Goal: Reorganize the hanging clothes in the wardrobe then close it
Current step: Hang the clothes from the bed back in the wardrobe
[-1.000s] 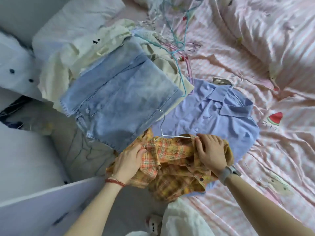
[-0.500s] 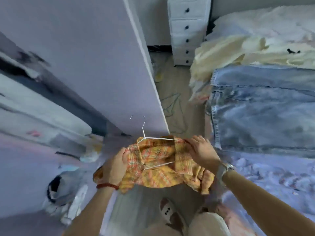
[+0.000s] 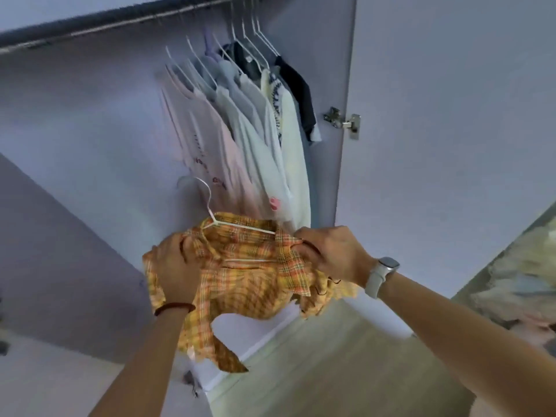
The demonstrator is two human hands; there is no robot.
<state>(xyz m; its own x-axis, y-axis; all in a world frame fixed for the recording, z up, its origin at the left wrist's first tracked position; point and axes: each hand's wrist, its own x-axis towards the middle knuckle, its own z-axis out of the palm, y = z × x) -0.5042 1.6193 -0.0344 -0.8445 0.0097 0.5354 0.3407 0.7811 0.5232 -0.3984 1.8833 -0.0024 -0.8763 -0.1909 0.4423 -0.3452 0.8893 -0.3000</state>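
Note:
An orange plaid shirt [image 3: 249, 284] sits on a white wire hanger [image 3: 210, 206], held up in front of the open wardrobe. My left hand [image 3: 174, 266] grips the shirt's left shoulder. My right hand [image 3: 334, 254] grips its right shoulder and the hanger's end. Above, the rail [image 3: 90, 30] carries several hung garments [image 3: 255, 139], pale pink, white and dark, bunched at its right end. The hanger's hook points up toward the pink top, below the rail.
The wardrobe's right door [image 3: 451, 130] stands open, with a metal hinge [image 3: 343, 121] on its edge. The left door [image 3: 60, 251] is open too. A pile of clothes on the bed [image 3: 523, 284] shows at the right edge. Pale wood floor [image 3: 331, 371] lies below.
I have turned from the bed to face the wardrobe, carrying the plaid shirt on its hanger in both hands and raising it toward the hung clothes.

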